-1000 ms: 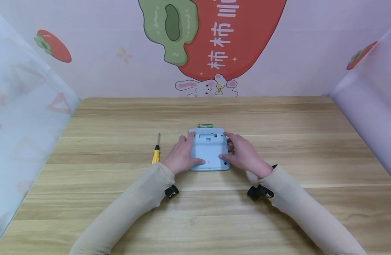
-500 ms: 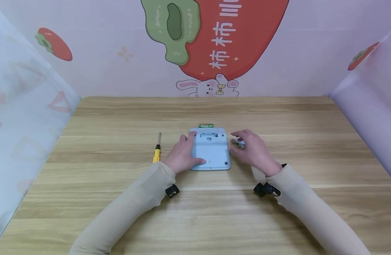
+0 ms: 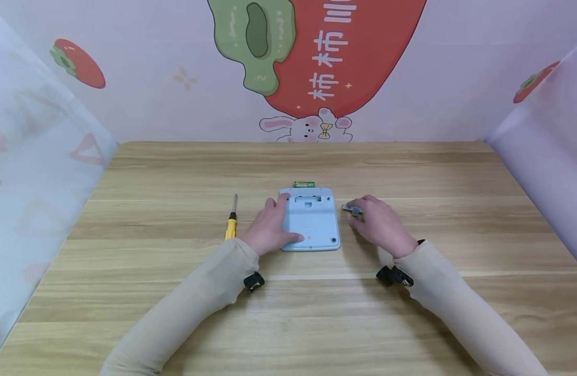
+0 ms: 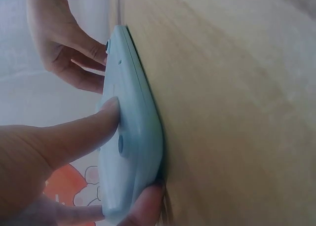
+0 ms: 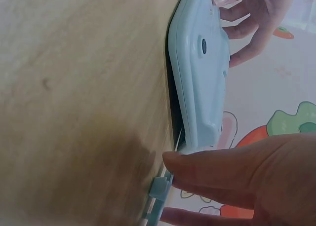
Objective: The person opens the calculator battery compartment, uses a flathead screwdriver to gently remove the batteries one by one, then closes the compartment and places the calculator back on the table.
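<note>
- Your left hand [image 3: 269,228] holds the light blue device [image 3: 312,222] at its left side: the thumb presses on the upper face, while the other fingers reach along the far part of that side and over its edge.
- The device lies on the wooden table [image 3: 288,326], near the middle, with its back up; an uncovered recess [image 3: 308,199] sits near its far edge, and a dark round spot [image 3: 333,240] marks the near right corner.
- Your right hand [image 3: 380,225] is just right of the device, bent over a small blue-grey piece [image 3: 356,212].
- The right thumb is on the near side of that piece and fingers are on its far side; you cannot tell from these views whether they pinch it or only touch it.
- A green battery [image 3: 304,184] lies crosswise just beyond the device's far edge.
- To the left of your left hand lies a screwdriver [image 3: 230,228] with a yellow handle, its metal shaft pointing away from you; your sleeve [image 3: 194,305] hides the handle's near end.
- Behind the table stands a pale backdrop [image 3: 157,104] printed with red fruit, white characters and a rabbit.
</note>
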### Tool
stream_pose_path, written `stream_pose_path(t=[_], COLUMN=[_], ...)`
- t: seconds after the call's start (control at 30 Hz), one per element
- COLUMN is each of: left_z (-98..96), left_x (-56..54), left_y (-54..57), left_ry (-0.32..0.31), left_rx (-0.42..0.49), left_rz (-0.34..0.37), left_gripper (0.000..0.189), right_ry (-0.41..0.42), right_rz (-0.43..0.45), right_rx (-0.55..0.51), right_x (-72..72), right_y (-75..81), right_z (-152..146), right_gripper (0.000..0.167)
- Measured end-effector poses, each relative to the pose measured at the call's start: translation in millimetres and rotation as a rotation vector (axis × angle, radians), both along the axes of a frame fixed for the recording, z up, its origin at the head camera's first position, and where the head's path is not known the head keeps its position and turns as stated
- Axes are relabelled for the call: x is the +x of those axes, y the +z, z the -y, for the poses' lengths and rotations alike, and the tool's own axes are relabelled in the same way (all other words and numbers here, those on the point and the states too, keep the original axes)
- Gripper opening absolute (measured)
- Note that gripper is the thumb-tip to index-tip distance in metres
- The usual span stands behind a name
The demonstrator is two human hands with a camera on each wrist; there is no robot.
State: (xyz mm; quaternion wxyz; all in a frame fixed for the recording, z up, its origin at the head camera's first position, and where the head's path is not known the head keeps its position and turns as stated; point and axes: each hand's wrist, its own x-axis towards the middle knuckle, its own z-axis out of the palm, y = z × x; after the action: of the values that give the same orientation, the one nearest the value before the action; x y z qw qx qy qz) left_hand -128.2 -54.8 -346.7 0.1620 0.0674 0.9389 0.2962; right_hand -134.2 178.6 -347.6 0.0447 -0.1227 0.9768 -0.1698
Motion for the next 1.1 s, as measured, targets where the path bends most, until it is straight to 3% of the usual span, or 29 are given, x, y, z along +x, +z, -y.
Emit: stream_pose_path(t=[0.7, 1.1], left_z=[0.2, 0.7], left_x=[0.2, -0.3], left_y=[-0.6, 0.0], left_ry=[-0.004, -0.01], left_rx=[-0.002, -0.004], left_rz=[0.002, 0.001], left_gripper=[0.097, 0.097], right_ry=[-0.031, -0.042], right_rz=[-0.002, -0.031], right_rx=[-0.043, -0.094], right_x=[-4.6, -7.7], right_y=[2.6, 18.1], right_z=[-1, 7], right_gripper=[0.023, 0.024])
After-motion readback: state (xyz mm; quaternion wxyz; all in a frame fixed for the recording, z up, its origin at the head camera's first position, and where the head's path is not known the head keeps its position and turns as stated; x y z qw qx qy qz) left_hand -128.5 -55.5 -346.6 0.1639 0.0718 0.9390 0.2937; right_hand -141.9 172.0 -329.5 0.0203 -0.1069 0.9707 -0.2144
